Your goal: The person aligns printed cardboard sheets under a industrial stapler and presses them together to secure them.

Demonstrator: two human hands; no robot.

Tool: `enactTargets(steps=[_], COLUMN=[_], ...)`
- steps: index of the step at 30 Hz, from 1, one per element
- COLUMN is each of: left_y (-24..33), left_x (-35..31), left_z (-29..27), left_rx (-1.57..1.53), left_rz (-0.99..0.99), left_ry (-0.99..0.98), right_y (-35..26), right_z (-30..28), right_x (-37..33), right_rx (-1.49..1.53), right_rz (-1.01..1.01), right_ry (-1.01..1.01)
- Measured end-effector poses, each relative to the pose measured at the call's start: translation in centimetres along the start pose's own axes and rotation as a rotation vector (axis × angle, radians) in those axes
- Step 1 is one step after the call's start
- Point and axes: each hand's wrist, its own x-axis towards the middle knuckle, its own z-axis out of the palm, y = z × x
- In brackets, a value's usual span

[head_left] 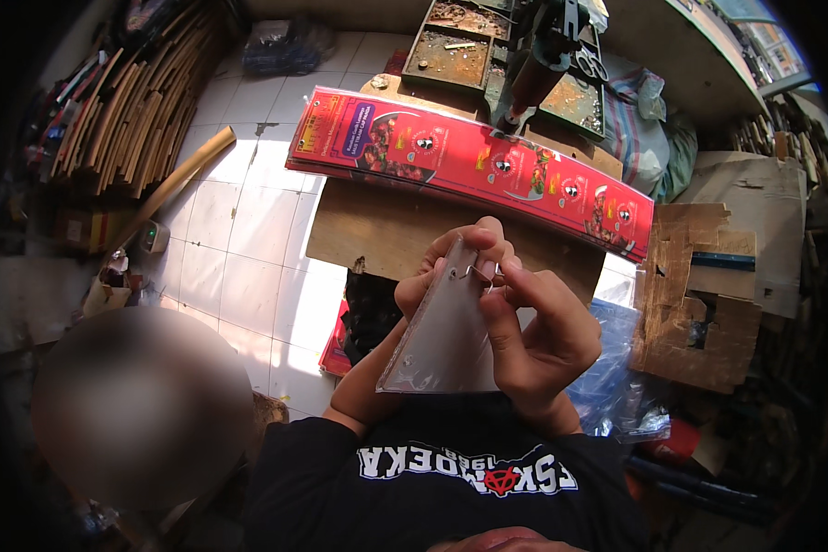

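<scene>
In front of my chest my left hand (437, 267) is closed on the upper end of a flat pale board (451, 340), which is tilted. Its edge looks wrapped in clear film, and a small metal eyelet shows near the top. A thin bent wire hook (489, 276) is at that end, pinched between the thumb and fingers of my right hand (547, 336). Whether the wire passes through the eyelet I cannot tell. Beyond my hands a stack of red printed strips (469, 166) lies across a wooden bench top (368, 221).
A dark hand press (538, 78) stands behind the strips, flanked by metal trays (446, 60) of small parts, with scissors (589, 63) at the right one. Cardboard stacks (129, 110) fill the left. Cardboard pieces (699, 313) and clear plastic bags (616, 368) lie right.
</scene>
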Motion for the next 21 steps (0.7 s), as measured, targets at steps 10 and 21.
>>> enactTargets(steps=[10, 21], left_y=[-0.1, -0.8], left_x=[-0.1, -0.3], left_z=[-1.1, -1.4], left_rx=[0.009, -0.062], left_rz=[-0.052, -0.082], left_ry=[0.053, 0.151], right_y=[1.2, 1.2], right_z=[0.2, -0.7], right_x=[0.1, 0.4], right_rx=[-0.057, 0.117], right_rz=[-0.009, 0.313], right_ry=[-0.003, -0.029])
